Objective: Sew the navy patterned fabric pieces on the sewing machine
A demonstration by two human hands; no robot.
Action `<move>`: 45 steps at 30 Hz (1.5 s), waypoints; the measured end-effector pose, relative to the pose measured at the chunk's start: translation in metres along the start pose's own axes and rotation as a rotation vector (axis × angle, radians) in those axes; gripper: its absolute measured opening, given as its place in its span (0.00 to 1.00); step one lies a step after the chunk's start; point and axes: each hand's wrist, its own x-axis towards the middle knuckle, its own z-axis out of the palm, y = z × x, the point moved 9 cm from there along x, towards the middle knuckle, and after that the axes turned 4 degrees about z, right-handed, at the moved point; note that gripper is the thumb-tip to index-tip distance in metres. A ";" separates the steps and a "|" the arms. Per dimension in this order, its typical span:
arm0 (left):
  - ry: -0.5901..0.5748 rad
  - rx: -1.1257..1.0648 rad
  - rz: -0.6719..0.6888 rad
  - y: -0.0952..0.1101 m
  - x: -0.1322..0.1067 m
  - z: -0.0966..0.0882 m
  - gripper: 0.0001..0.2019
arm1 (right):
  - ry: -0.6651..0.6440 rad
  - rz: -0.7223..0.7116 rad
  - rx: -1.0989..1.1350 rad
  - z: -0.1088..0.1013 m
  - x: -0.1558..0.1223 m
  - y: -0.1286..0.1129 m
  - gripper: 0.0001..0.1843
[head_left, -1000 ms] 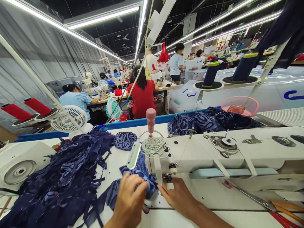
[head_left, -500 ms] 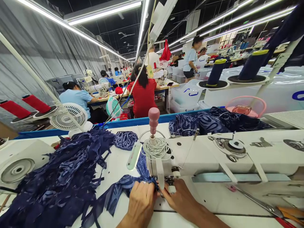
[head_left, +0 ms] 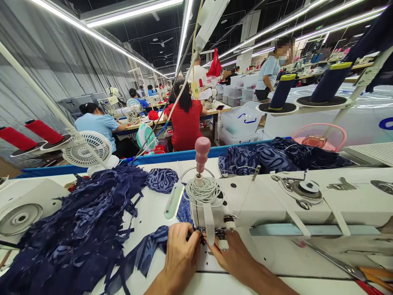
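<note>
A white sewing machine [head_left: 242, 209] stands in front of me, a pink-handled tool [head_left: 202, 153] and coiled white cord on its head. Navy patterned fabric [head_left: 147, 250] trails left from the needle area. My left hand [head_left: 181, 252] is closed at the left of the presser foot, thumb and finger pinching the fabric's edge. From the right, my right hand [head_left: 231, 254] reaches to the foot with its fingertips at the fabric. Parts of the machine hide some of its fingers, and the grip shows only in part.
Navy fabric scraps [head_left: 82, 221] heap up on the left. More patterned fabric [head_left: 260, 157] lies behind the machine. Scissors [head_left: 346, 268] rest at the right. Thread cones [head_left: 282, 92] and a white fan [head_left: 87, 149] stand beyond; people work at other machines.
My left hand has turned and shifted slightly up and left, its thumb now showing in a pinch. My right hand stays nearly in place. In the background a standing person has moved right.
</note>
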 end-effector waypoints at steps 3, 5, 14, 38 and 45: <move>-0.027 -0.086 0.022 0.002 0.000 0.004 0.07 | -0.010 0.012 0.013 0.004 -0.002 0.002 0.18; -0.028 -0.102 0.034 0.002 0.000 0.007 0.10 | -0.017 0.015 0.023 0.007 -0.003 0.002 0.19; -0.141 -0.201 -0.067 -0.011 -0.008 0.020 0.10 | -0.070 -0.013 0.039 -0.001 -0.004 0.004 0.20; -0.135 -0.224 0.056 -0.010 -0.001 0.013 0.14 | -0.030 0.032 0.156 -0.007 -0.020 -0.006 0.20; -0.094 -0.135 0.068 -0.007 -0.002 0.013 0.15 | 0.053 0.093 0.210 -0.015 -0.018 -0.006 0.19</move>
